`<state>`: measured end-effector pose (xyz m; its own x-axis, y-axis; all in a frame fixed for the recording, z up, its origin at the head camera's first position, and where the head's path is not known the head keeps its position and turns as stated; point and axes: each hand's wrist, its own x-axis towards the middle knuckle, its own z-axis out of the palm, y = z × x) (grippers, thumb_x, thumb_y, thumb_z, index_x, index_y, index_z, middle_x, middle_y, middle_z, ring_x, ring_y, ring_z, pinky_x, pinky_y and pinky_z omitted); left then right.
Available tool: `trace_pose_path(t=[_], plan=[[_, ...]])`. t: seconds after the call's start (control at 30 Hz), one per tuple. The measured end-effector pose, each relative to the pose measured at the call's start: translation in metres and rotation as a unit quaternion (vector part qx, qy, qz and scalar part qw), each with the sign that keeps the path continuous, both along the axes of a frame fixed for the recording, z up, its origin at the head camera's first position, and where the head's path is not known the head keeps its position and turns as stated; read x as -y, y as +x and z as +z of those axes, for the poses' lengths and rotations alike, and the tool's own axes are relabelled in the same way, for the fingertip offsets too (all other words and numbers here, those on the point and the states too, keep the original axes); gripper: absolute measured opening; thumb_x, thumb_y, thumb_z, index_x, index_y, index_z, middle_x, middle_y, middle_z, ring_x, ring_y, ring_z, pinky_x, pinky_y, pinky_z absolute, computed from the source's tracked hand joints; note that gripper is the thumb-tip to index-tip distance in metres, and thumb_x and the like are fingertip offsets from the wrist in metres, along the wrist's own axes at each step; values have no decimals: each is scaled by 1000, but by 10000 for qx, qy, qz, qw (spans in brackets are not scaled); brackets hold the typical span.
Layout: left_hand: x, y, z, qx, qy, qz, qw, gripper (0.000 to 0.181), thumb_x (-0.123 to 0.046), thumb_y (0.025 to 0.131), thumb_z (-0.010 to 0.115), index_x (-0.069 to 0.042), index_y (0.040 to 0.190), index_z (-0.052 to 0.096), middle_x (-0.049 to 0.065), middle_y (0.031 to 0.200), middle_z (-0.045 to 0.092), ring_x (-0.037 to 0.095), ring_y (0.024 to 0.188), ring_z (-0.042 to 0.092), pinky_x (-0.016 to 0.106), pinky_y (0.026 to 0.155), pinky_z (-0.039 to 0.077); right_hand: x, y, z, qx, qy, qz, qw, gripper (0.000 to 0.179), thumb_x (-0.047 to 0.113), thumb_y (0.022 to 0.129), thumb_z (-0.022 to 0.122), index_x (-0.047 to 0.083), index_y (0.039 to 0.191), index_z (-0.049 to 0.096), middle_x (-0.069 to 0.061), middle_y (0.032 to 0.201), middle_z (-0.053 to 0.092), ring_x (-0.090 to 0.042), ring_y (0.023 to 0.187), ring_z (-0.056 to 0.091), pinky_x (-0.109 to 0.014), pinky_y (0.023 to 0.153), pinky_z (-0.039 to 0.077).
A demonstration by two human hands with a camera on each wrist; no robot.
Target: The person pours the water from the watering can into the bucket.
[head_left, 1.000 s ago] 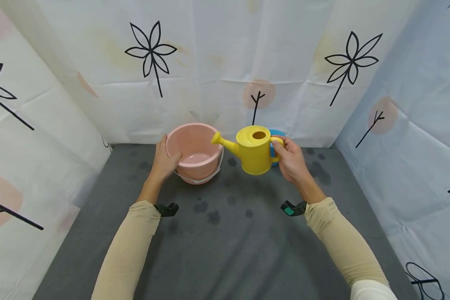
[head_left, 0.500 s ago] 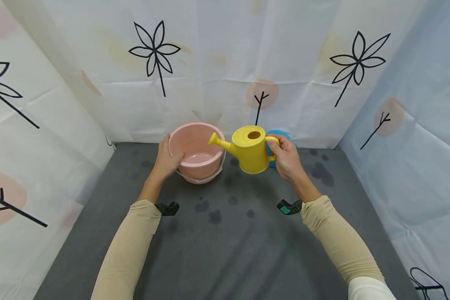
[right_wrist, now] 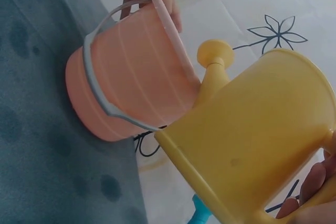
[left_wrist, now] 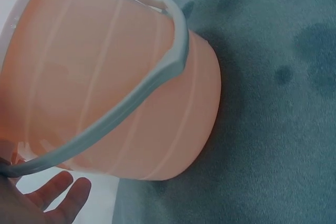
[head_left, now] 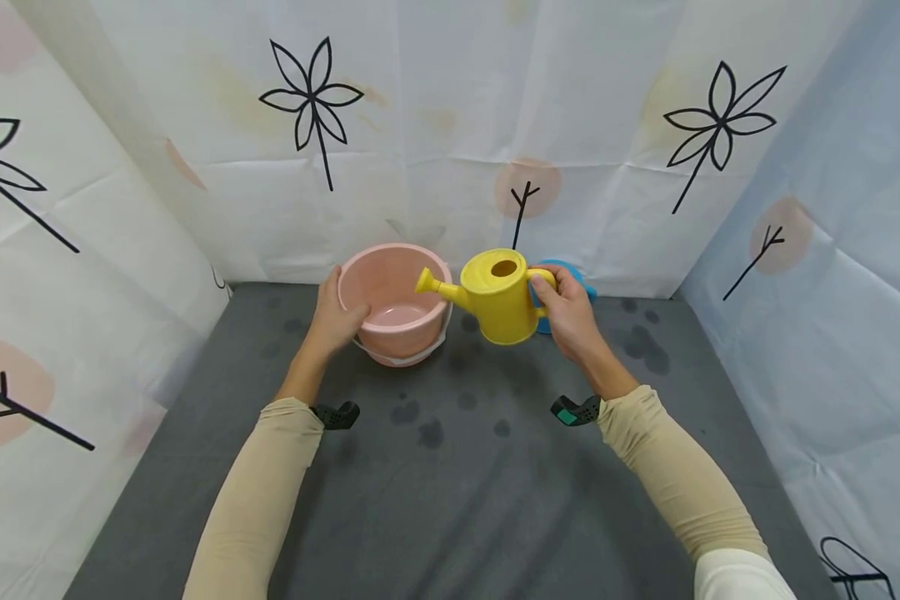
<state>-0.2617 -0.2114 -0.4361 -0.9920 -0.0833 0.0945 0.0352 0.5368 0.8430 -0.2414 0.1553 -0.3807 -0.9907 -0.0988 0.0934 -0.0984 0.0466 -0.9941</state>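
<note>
A pink bucket (head_left: 399,333) with a grey-white handle (left_wrist: 131,100) stands at the back of the dark cloth, its opening upward. My left hand (head_left: 333,318) holds it at the left side of the rim; the thumb lies toward the front. My right hand (head_left: 572,321) grips the handle of a yellow watering can (head_left: 501,304). The can is held above the cloth to the right of the bucket, its spout (right_wrist: 215,53) pointing left at the bucket's rim. Whether there is water in the can is hidden.
A blue object (head_left: 576,273), mostly hidden, stands behind the can and right hand. Dark wet-looking spots (head_left: 431,433) mark the grey cloth (head_left: 450,517). White patterned sheets (head_left: 420,100) hang at the back and both sides.
In the picture my right hand and the watering can have shifted slightly left, bringing the spout closer over the bucket's right rim. My left hand keeps its hold on the bucket.
</note>
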Motion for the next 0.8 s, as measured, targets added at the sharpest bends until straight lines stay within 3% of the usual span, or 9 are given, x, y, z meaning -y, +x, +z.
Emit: trace_pose_path(t=[0.13,0.4,0.53,0.8], plan=[[1,-2,-1,-34,0,2,10000,95,-15,87,64,-3,164,9,27,165,18,42,152,25,55,125,25,2,0,0,-195,474,-59,9987,39,24,110,44,-1,140,45,2,114,49,-14,100,47,-29,92,43],[4,-6,-3,-207,-38,-143,9997,98,-15,86,68,-2,164,11,15,173,1,33,161,4,53,129,13,3,-2,3,-763,1119,-60,9908,43,31,110,45,-1,139,46,-7,118,51,-18,101,51,-29,91,45],[5,-6,-2,-122,-77,-249,9996,96,-18,88,68,-5,165,11,16,173,4,34,161,5,54,129,12,2,-4,3,-947,1328,-15,9866,41,31,110,46,-1,137,47,-10,117,52,-20,99,51,-27,87,46],[8,-1,1,128,-673,-257,9973,94,-35,93,64,-16,166,9,13,173,8,45,158,9,68,124,14,1,-5,8,-1179,1452,156,9822,39,28,110,46,-3,135,47,-16,118,52,-22,97,52,-24,84,47]])
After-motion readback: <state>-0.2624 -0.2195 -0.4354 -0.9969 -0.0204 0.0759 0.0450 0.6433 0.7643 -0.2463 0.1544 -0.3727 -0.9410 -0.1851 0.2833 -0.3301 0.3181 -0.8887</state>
